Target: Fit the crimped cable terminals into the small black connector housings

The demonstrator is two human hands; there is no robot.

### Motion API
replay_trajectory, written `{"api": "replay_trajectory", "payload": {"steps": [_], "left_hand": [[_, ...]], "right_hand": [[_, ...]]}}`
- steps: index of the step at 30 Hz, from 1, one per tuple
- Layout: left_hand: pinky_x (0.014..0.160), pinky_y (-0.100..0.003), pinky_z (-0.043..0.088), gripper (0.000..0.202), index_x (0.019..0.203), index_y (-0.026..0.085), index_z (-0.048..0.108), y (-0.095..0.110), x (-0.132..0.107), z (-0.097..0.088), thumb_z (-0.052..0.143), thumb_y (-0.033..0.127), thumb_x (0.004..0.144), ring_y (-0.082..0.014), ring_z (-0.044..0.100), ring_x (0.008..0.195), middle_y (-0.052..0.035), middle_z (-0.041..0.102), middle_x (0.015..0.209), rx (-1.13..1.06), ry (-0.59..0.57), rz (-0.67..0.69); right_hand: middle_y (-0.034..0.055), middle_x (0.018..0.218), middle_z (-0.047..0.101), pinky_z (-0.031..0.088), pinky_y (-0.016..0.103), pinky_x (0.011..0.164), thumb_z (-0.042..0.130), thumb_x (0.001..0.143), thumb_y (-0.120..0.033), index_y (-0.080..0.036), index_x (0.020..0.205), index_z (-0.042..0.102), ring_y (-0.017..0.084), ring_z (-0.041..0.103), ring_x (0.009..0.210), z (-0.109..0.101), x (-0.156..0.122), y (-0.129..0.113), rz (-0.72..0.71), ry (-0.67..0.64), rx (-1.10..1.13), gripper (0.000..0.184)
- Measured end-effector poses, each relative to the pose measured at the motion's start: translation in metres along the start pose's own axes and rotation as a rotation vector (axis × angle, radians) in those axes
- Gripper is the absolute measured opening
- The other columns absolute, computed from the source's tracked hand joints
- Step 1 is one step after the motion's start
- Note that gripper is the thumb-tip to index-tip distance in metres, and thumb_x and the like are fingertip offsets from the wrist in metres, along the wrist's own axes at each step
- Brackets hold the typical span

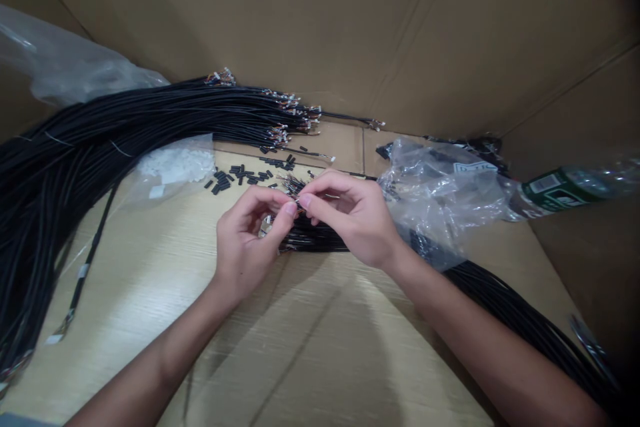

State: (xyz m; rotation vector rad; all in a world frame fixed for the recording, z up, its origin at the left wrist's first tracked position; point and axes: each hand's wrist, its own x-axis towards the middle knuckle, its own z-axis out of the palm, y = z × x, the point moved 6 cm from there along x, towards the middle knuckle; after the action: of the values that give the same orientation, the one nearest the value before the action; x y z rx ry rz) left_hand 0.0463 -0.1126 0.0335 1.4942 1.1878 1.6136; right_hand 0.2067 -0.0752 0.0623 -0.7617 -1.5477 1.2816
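My left hand [250, 240] and my right hand [350, 213] meet over the middle of the table, fingertips pinched together on the end of a thin black cable [295, 203]. Under my hands lies a small bundle of black cables [315, 237] with bare wire ends. Several short black tube pieces [245, 177] are scattered just beyond my left hand. What exactly sits between the fingertips is too small to make out.
A big bundle of black cables [100, 140] with connector ends sweeps across the left. A clear bag of white parts [173, 167] lies beside it. A crumpled plastic bag [440, 193] and a plastic bottle [565, 190] sit on the right. Cardboard walls [350, 27] surround the wooden table [310, 347].
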Motion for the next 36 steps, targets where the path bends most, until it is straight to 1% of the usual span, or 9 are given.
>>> {"api": "replay_trajectory", "payload": {"steps": [4, 8, 13, 15, 19, 22, 27, 32, 36], "left_hand": [[0.074, -0.023, 0.059, 0.011, 0.099, 0.019, 0.075, -0.001, -0.001, 0.002, 0.08, 0.027, 0.094, -0.0128, 0.071, 0.078, -0.0035, 0.074, 0.093, -0.113, -0.036, -0.027], [0.076, -0.023, 0.062, 0.015, 0.105, 0.019, 0.076, -0.003, -0.002, 0.004, 0.082, 0.026, 0.092, -0.0134, 0.074, 0.08, -0.0043, 0.076, 0.094, -0.204, -0.067, -0.071], [0.078, -0.021, 0.063, 0.016, 0.102, 0.018, 0.076, -0.005, 0.0, 0.005, 0.084, 0.024, 0.09, -0.0118, 0.074, 0.079, -0.004, 0.077, 0.093, -0.23, -0.037, -0.107], [0.079, -0.023, 0.064, 0.018, 0.103, 0.018, 0.076, -0.005, 0.001, 0.004, 0.085, 0.025, 0.089, -0.0129, 0.075, 0.081, -0.0047, 0.077, 0.095, -0.205, -0.011, -0.1], [0.084, -0.027, 0.065, 0.02, 0.107, 0.018, 0.078, -0.003, -0.001, 0.003, 0.084, 0.026, 0.09, -0.0154, 0.077, 0.084, -0.0063, 0.078, 0.1, -0.123, 0.014, -0.052], [0.084, -0.027, 0.065, 0.018, 0.106, 0.018, 0.078, -0.002, -0.003, 0.002, 0.084, 0.026, 0.09, -0.0156, 0.078, 0.084, -0.0064, 0.078, 0.101, -0.085, 0.026, -0.015], [0.083, -0.027, 0.065, 0.016, 0.104, 0.019, 0.079, -0.001, -0.004, 0.002, 0.083, 0.025, 0.09, -0.0153, 0.078, 0.083, -0.0059, 0.079, 0.101, -0.064, 0.03, -0.002], [0.082, -0.026, 0.065, 0.013, 0.104, 0.02, 0.08, 0.001, -0.004, 0.002, 0.083, 0.021, 0.09, -0.0146, 0.078, 0.083, -0.0042, 0.08, 0.099, -0.043, 0.025, 0.034], [0.083, -0.027, 0.065, 0.012, 0.105, 0.022, 0.081, 0.002, -0.004, 0.001, 0.081, 0.023, 0.093, -0.0148, 0.078, 0.084, -0.0041, 0.08, 0.1, 0.011, 0.029, 0.058]], "right_hand": [[0.0031, 0.09, 0.071, 0.056, 0.029, 0.072, 0.077, 0.092, -0.026, -0.018, 0.089, 0.075, 0.014, 0.066, 0.081, -0.002, -0.001, -0.002, -0.036, 0.019, -0.075, 0.009], [0.0037, 0.091, 0.071, 0.056, 0.031, 0.073, 0.076, 0.093, -0.026, -0.018, 0.089, 0.074, 0.015, 0.067, 0.082, -0.003, -0.001, -0.004, -0.064, 0.032, -0.127, 0.009], [0.0034, 0.089, 0.072, 0.055, 0.031, 0.077, 0.074, 0.092, -0.022, -0.017, 0.086, 0.073, 0.016, 0.067, 0.084, -0.003, -0.001, -0.011, -0.099, 0.04, -0.204, 0.008], [0.0032, 0.087, 0.072, 0.055, 0.031, 0.077, 0.074, 0.092, -0.021, -0.017, 0.085, 0.072, 0.016, 0.067, 0.082, -0.004, -0.001, -0.011, -0.063, 0.044, -0.203, 0.008], [0.0028, 0.082, 0.074, 0.055, 0.03, 0.073, 0.074, 0.088, -0.022, -0.017, 0.082, 0.073, 0.015, 0.068, 0.077, -0.005, -0.001, -0.004, 0.083, 0.048, -0.122, 0.008], [0.0025, 0.077, 0.073, 0.055, 0.029, 0.07, 0.075, 0.084, -0.021, -0.017, 0.077, 0.075, 0.015, 0.067, 0.073, -0.004, -0.002, -0.001, 0.153, 0.036, -0.059, 0.009], [0.0034, 0.077, 0.073, 0.053, 0.028, 0.068, 0.075, 0.081, -0.019, -0.017, 0.073, 0.076, 0.015, 0.066, 0.073, -0.003, -0.005, 0.003, 0.279, 0.029, 0.039, 0.008], [0.0028, 0.073, 0.073, 0.051, 0.025, 0.069, 0.076, 0.08, -0.016, -0.017, 0.068, 0.077, 0.013, 0.065, 0.072, -0.002, -0.006, 0.004, 0.368, 0.037, 0.103, 0.012], [0.0036, 0.073, 0.073, 0.051, 0.027, 0.072, 0.078, 0.081, -0.017, -0.018, 0.066, 0.076, 0.015, 0.066, 0.076, -0.002, -0.008, 0.004, 0.416, 0.038, 0.091, 0.015]]}}
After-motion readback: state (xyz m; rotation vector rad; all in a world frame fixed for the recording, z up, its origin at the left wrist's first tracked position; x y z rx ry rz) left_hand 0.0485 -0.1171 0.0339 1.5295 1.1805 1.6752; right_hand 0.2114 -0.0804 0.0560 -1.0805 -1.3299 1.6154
